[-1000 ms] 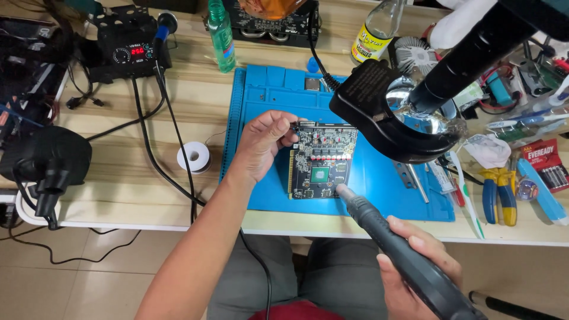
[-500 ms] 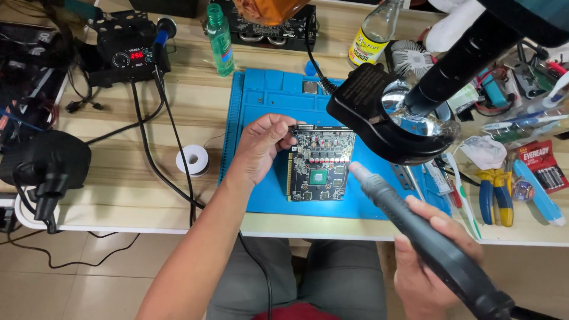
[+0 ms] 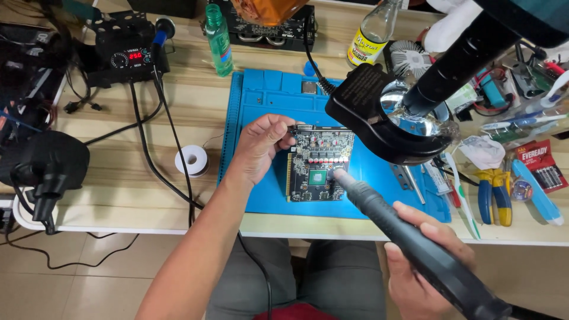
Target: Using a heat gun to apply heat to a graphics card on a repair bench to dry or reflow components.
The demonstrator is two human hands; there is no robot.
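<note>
Left hand point(image 3: 261, 145) gripping circuit board point(image 3: 317, 166), yellow-labelled bottle point(image 3: 371, 37) behind

A light wooden workbench point(image 3: 118, 195) with a visible plank grain is spanning the full width of the view, its pale front edge running along the lower part of the frame. Below that edge, a floor of beige tiles point(image 3: 77, 284) with thin grout lines is showing at lower left, and a black cable point(image 3: 35, 252) is trailing across it. Even, diffuse light is falling on the bench surface, producing only soft, short shadows.
</note>
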